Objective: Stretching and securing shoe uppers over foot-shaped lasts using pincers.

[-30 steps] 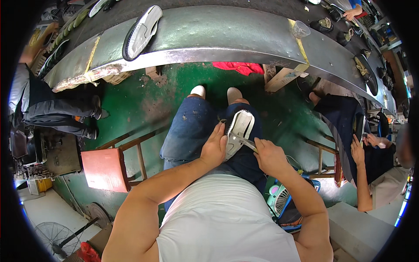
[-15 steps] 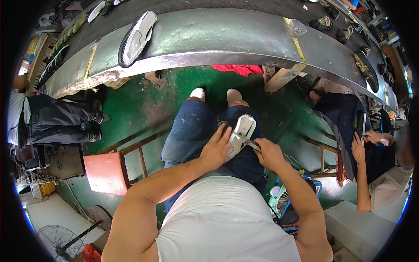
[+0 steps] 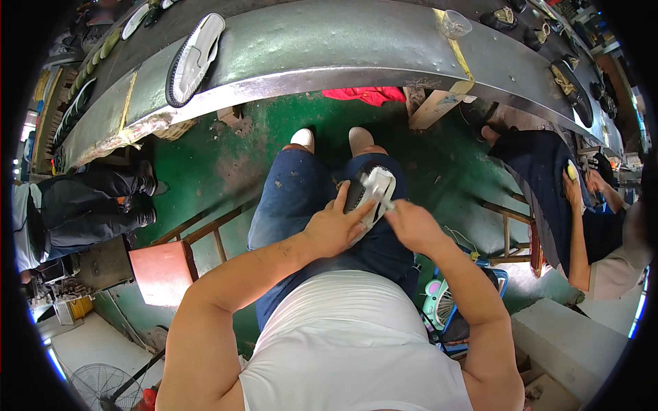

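Observation:
An unfinished shoe [image 3: 356, 194] rests on my thighs with its pale underside turned up and a dark upper around it. My left hand [image 3: 334, 225] grips the shoe along its left side, thumb and index finger apart across it. In my right hand [image 3: 413, 227] is a pincer-like metal tool [image 3: 385, 201], its far end over the upper part of the shoe's underside. That end is smeared by motion, so I cannot tell whether it touches the shoe.
Ahead stands a metal-topped bench [image 3: 308, 41] with a shoe sole [image 3: 195, 60] and a clear plastic cup [image 3: 455, 25]. A red stool [image 3: 162, 272] is at left, a green fan [image 3: 439, 301] at lower right. A co-worker [image 3: 610, 233] sits at right; another person's legs [image 3: 96, 198] are at left.
The tool has gone from the middle of the shoe toward its far end. My left index finger has lifted and spread. The view has shifted slightly.

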The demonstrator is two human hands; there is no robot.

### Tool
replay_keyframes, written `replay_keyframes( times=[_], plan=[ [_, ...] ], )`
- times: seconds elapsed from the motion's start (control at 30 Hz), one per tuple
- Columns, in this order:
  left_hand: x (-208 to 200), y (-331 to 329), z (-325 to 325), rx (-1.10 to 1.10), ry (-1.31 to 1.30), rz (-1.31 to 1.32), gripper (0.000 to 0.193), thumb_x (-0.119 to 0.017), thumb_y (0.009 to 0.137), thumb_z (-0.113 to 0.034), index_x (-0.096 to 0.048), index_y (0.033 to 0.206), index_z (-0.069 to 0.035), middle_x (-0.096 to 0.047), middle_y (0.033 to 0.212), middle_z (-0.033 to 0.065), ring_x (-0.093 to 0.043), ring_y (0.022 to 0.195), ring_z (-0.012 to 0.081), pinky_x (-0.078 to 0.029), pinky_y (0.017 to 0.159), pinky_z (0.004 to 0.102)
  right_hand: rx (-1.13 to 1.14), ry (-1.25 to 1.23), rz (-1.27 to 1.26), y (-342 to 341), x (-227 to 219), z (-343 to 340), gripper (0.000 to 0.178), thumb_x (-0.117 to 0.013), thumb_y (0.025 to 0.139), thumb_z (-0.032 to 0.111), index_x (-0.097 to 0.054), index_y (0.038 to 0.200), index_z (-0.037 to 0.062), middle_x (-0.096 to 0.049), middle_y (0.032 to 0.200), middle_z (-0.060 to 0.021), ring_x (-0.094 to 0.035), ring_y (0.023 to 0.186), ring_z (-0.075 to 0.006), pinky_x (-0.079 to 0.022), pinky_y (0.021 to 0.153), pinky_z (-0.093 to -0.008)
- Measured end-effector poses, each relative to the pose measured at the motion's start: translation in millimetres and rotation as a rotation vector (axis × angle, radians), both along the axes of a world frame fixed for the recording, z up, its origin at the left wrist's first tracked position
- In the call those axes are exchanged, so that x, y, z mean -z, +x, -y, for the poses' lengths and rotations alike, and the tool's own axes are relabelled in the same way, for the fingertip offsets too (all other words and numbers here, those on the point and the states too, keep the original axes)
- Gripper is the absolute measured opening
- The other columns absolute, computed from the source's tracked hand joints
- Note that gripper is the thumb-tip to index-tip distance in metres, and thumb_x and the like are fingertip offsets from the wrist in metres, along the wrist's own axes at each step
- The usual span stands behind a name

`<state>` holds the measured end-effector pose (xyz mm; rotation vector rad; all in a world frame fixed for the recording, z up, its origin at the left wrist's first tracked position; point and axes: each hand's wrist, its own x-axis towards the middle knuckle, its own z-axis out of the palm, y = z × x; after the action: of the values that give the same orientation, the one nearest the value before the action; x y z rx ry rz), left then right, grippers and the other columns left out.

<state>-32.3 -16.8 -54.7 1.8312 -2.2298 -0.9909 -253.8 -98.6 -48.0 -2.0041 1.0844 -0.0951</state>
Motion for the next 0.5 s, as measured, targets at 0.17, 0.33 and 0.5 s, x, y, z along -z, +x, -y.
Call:
replay_keyframes(
  times=[0.17,0.33,0.5],
  plan=[
    [41,3,-52,-0.329,-0.262,-0.355,0.066,-0.055,0.099,-0.023,-0.028,0.153,0.002,-0.025,0.156,0.0336,-0.048,0.132,0.0465,-0.042,0.109,0.0401,-0.148,0.070,-0.241,2,-13,11,0.039,-0.051,0.101,0.036,-0.057,0.098,-0.0018,-0.066,0.094,-0.0265,-0.064,0.087,-0.0453,-0.050,0.079,-0.0516],
    [32,2,-51,-0.627,0.130,-0.568,0.078,-0.064,0.094,-0.024,-0.024,0.154,0.006,-0.050,0.141,0.0328,-0.052,0.132,0.0375,-0.039,0.111,0.0347,0.008,0.027,0.259,2,-17,-22,0.041,-0.052,0.101,0.036,-0.060,0.095,-0.0030,-0.066,0.086,-0.0276,-0.064,0.088,-0.0452,-0.049,0.078,-0.0520],
    [38,15,-51,-0.505,0.056,-0.592,0.088,-0.071,0.089,-0.022,-0.019,0.157,0.002,-0.051,0.140,0.0328,-0.056,0.127,0.0391,-0.041,0.109,0.0357,-0.237,0.194,-0.247,3,-23,-15,0.039,-0.052,0.101,0.036,-0.062,0.099,-0.0020,-0.068,0.086,-0.0222,-0.065,0.085,-0.0429,-0.051,0.078,-0.0466]
  ],
)
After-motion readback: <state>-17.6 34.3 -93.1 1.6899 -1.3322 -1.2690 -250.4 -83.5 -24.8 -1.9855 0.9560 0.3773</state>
